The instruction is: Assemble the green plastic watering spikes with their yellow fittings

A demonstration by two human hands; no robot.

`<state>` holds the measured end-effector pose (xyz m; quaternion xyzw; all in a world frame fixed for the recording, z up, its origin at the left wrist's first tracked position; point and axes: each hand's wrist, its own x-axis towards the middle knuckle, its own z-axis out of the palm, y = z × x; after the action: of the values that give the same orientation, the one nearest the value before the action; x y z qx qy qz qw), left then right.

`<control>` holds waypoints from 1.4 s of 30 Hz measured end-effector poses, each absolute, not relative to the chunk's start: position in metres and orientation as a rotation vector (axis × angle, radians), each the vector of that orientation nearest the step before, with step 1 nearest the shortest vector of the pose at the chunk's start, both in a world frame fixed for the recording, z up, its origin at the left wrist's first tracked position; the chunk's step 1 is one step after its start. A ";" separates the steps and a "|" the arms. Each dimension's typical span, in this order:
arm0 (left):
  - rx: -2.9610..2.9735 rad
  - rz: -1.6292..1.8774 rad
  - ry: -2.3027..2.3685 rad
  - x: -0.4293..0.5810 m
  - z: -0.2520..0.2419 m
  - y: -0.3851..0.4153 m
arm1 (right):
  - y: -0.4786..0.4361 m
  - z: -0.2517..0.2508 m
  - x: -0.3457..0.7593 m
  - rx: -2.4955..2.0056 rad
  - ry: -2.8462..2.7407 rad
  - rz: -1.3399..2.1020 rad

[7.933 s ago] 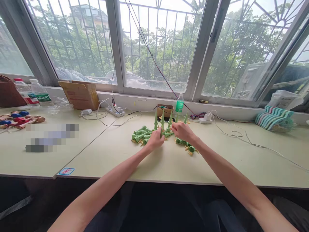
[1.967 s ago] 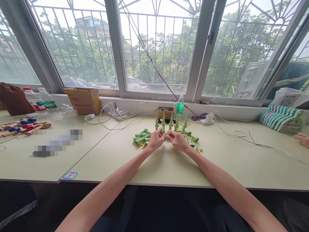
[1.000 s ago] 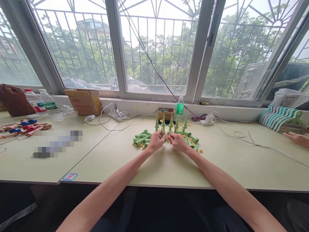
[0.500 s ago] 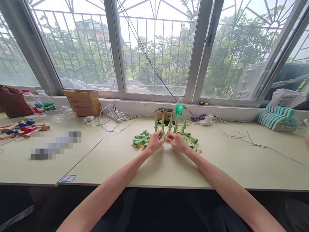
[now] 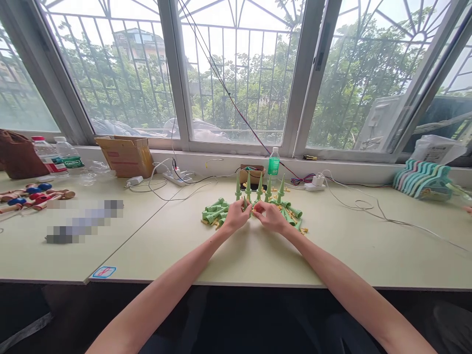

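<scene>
My left hand [image 5: 239,215] is closed around a green plastic cone [image 5: 245,202], whose tip points up between the fingers. My right hand [image 5: 269,216] pinches close beside it, and a small yellow piece [image 5: 253,211] shows at its fingertips. Behind the hands, several green cones [image 5: 259,187] stand upright in a row, with yellow pieces near their bases. Loose green cones [image 5: 215,213] lie in a heap by my left hand. More green cones [image 5: 295,211] and small yellow pieces [image 5: 304,230] are scattered beside my right hand.
A green-liquid bottle [image 5: 273,162] and a small cardboard box [image 5: 252,174] stand behind the cones. White cables [image 5: 383,216] cross the table's right side, near light-blue hangers [image 5: 424,179]. Leftward are a larger box [image 5: 125,156] and wooden toys [image 5: 35,194]. Another person's hand [image 5: 468,209] shows at the right edge.
My hands stay almost in place, with the right fingers and the yellow piece slightly closer to the cone. At the right edge, the other person's hand has shifted near the hangers.
</scene>
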<state>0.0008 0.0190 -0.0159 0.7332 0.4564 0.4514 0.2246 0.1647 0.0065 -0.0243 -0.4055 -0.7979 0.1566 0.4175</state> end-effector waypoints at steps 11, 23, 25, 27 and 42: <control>1.983 1.223 1.208 0.001 -0.014 0.015 | 0.012 -0.029 0.165 -1.073 -2.014 0.374; 1.989 1.277 1.259 0.002 -0.016 0.019 | 0.012 -0.029 0.165 -1.019 -1.995 0.391; 1.988 1.272 1.244 0.002 -0.017 0.019 | 0.013 -0.030 0.165 -1.022 -2.008 0.392; 1.984 1.267 1.225 0.002 -0.017 0.018 | 0.014 -0.031 0.166 -1.029 -2.018 0.390; 1.983 1.277 1.218 0.001 -0.016 0.018 | 0.012 -0.029 0.165 -1.001 -1.981 0.425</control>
<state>0.0013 0.0179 -0.0158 0.7251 0.4451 0.4669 0.2410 0.1649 0.0117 -0.0291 -0.4006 -0.7928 0.1702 0.4267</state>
